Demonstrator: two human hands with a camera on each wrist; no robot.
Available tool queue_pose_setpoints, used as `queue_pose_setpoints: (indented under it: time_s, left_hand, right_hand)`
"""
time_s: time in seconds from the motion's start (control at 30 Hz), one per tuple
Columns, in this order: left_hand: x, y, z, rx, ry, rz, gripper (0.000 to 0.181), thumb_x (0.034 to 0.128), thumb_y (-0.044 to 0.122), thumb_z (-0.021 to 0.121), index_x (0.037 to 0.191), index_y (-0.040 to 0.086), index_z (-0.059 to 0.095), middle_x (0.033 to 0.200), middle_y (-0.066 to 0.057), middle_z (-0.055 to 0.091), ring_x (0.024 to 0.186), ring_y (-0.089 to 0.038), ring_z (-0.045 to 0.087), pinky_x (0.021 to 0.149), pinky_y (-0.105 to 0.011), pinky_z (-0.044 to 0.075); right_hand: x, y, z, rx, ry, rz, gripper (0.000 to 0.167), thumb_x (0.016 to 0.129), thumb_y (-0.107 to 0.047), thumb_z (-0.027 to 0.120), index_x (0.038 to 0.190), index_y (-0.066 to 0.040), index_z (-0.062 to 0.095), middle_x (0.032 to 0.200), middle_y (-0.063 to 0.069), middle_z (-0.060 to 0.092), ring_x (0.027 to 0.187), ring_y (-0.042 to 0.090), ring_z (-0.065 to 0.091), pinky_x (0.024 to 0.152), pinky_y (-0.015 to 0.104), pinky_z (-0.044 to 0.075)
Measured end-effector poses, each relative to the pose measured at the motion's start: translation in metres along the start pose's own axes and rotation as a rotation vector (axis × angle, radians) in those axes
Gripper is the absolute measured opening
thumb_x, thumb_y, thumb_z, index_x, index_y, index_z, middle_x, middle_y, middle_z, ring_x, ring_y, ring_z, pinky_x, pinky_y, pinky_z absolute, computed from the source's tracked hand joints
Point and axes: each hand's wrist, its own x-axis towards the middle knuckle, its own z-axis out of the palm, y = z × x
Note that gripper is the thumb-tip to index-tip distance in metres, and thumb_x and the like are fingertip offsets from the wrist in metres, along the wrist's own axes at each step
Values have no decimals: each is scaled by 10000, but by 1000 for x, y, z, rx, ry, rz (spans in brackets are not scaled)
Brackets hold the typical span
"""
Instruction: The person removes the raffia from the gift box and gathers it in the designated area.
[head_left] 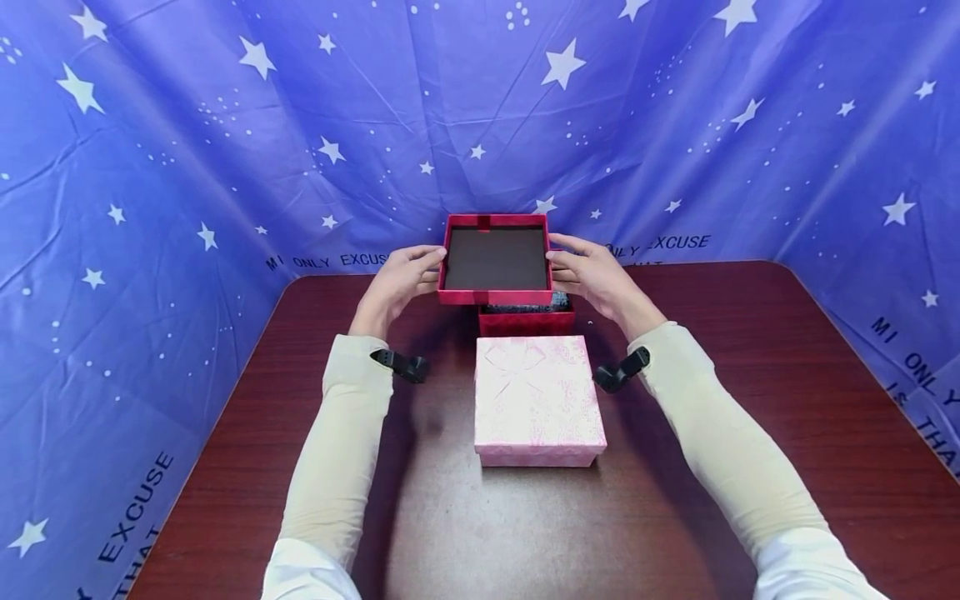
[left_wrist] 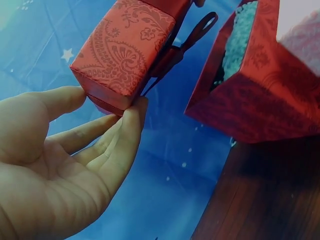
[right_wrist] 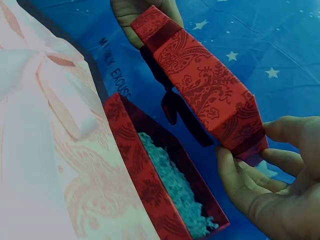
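Note:
Both hands hold a red patterned box lid [head_left: 498, 258] up over the far part of the table, its dark inside turned toward the head camera. My left hand [head_left: 401, 283] pinches its left side between thumb and fingers. On the opposite side, my right hand [head_left: 596, 279] grips the lid the same way. A dark ribbon bow [right_wrist: 172, 102] hangs from the lid's outer face in the right wrist view. Below the lid stands the uncovered red box [head_left: 528, 323], partly hidden. Bluish shredded filler [right_wrist: 175, 185] lies inside it.
A closed pink box [head_left: 536, 400] with a bow on top stands in front of the red box, between the forearms. The dark wooden table [head_left: 450, 533] ends at a blue star-patterned curtain [head_left: 375, 125] behind and at both sides.

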Motion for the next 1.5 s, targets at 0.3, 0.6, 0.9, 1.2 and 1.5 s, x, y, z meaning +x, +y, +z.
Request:
queue_pose_setpoints:
  time_s: [0.3,0.6,0.9,1.2,1.5]
  left_hand:
    - [-3,-2,-24,-10,2,-14,459,981,211,541,1383,2,463,1067,-90,615,843,-100,636,834,-255,553]
    - [-10,-7,-57,-14,-19,-25,477,994,183,497,1413,-22,394,815,42,669,738,-52,644,688,-197,553]
    - [-11,-16,-84,-32,5,-57,435,1002,153,470,1392,-20,390,714,71,614,644,-20,580,627,-177,509]
    - [-14,-32,-105,-71,33,-82,483,1016,168,452,1460,19,333,721,80,644,611,-19,579,623,-181,511]
    - [-15,-46,-119,-101,76,-85,491,1023,158,437,1478,30,307,703,94,628,586,-2,536,595,-177,493]
  right_hand:
    - [9,1,24,44,-19,2,513,974,-134,545,1463,-163,393,1182,122,603,832,125,681,861,317,569]
    - [19,2,56,31,-50,-2,545,966,-92,536,1478,-152,362,1332,205,534,959,188,670,952,380,522]
    - [27,9,86,64,-81,24,577,960,-43,514,1495,-104,307,1398,221,478,1225,353,535,1041,417,454]
    - [40,19,114,57,-82,53,604,938,-26,555,1489,-92,316,1422,220,447,1247,320,523,1030,377,469]
    - [46,23,137,38,-83,60,635,912,11,564,1487,-73,308,1368,240,489,1220,311,548,1049,381,449]
